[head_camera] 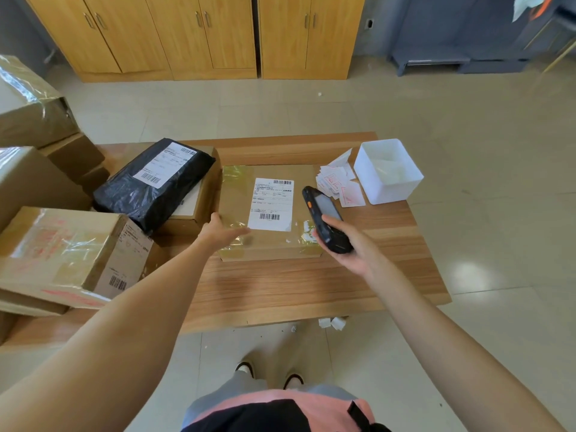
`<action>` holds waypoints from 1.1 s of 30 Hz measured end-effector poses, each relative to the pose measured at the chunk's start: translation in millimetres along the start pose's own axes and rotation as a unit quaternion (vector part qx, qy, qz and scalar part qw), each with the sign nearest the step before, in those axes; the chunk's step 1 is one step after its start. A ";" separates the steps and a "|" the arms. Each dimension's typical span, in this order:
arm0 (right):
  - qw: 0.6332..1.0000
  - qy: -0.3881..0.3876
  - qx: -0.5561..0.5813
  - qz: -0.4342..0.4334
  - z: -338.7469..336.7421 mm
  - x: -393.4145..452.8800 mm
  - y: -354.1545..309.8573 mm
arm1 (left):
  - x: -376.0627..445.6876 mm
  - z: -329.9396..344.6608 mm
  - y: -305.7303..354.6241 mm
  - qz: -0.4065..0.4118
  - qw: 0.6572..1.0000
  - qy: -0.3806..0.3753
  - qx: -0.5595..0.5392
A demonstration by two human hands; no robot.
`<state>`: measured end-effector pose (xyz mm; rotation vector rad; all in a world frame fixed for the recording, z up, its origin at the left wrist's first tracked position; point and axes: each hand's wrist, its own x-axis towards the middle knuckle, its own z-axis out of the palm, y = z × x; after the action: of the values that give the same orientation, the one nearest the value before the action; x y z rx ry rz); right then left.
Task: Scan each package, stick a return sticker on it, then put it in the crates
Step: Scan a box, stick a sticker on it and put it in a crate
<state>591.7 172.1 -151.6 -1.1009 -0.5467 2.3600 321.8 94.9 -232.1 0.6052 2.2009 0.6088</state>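
box (268, 213) on table (280, 285), stickers (338, 183) right

From my remote seat I can't make out a single word. The white shipping label (271, 203) on the flat cardboard box (268, 241) in the middle of the table carries barcodes at its far and near edges and lines of print too small to read. The label (165, 165) on the black bag (149, 188), far left, shows barcodes and blurred text only. The near-left carton (62, 254) has a barcode label (124, 263) and faint red print under tape, unreadable. The stickers (338, 183) on the right bear red marks I cannot decipher.
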 end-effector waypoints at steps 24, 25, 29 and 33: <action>0.986 0.053 -0.148 0.051 47.8 3.9 75.8 | 10.7 -1.6 -13.7 -0.007 1.000 -0.020 -0.005; 0.987 0.052 -0.144 0.056 47.3 3.3 75.5 | 10.8 -1.3 -13.9 -0.006 1.000 -0.020 -0.005; 0.986 0.050 -0.137 0.076 46.0 -0.4 74.2 | 11.1 -0.9 -14.3 -0.003 1.000 -0.022 -0.004; 0.987 0.047 -0.135 0.071 42.5 -1.1 79.0 | 11.8 0.1 -14.1 -0.003 1.000 -0.021 -0.005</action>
<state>539.1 101.2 -167.8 -1.4059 -0.7963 2.3885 311.5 91.0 -246.8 0.6002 2.1580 0.5985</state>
